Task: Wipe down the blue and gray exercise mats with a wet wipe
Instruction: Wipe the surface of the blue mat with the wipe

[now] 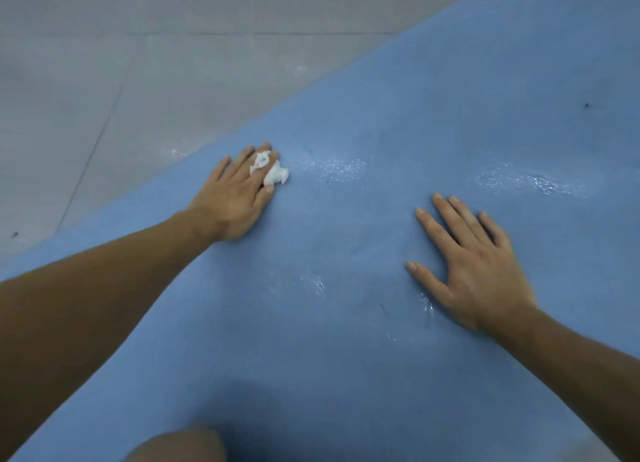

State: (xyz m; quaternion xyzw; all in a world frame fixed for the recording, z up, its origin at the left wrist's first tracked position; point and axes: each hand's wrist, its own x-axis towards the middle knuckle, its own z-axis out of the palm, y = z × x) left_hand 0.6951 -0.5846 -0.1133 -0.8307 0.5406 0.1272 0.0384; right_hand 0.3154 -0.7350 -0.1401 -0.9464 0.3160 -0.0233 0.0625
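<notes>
1. Blue foam mat [433, 91] fills most of the frame, its long edge running diagonally from lower left to upper right.
2. Gray surface [138, 63] with thin seams lies beyond the mat's upper-left edge; whether it is a second mat or bare floor cannot be told.
3. Left hand [230, 193] reaches across the mat and rests near that upper-left edge, palm down. Its fingers are lightly bent over a bunched wipe, and the thumb is tucked against it.
4. Right hand [478, 271] lies flat on the mat, well apart from the left and nearer the mat's middle. Its fingers are straight and spread, and it holds nothing.
5. Bare knee [180, 444] shows blurred at the mat's near end.
6. Wet patches [540, 183] glisten on the mat, beyond both hands and close to the right wrist.
7. White wipe [275, 174] is pressed to the mat under the left fingers, part of it poking up between two of them.
8. Dark speck [586, 105] sits on the mat's far right side.
</notes>
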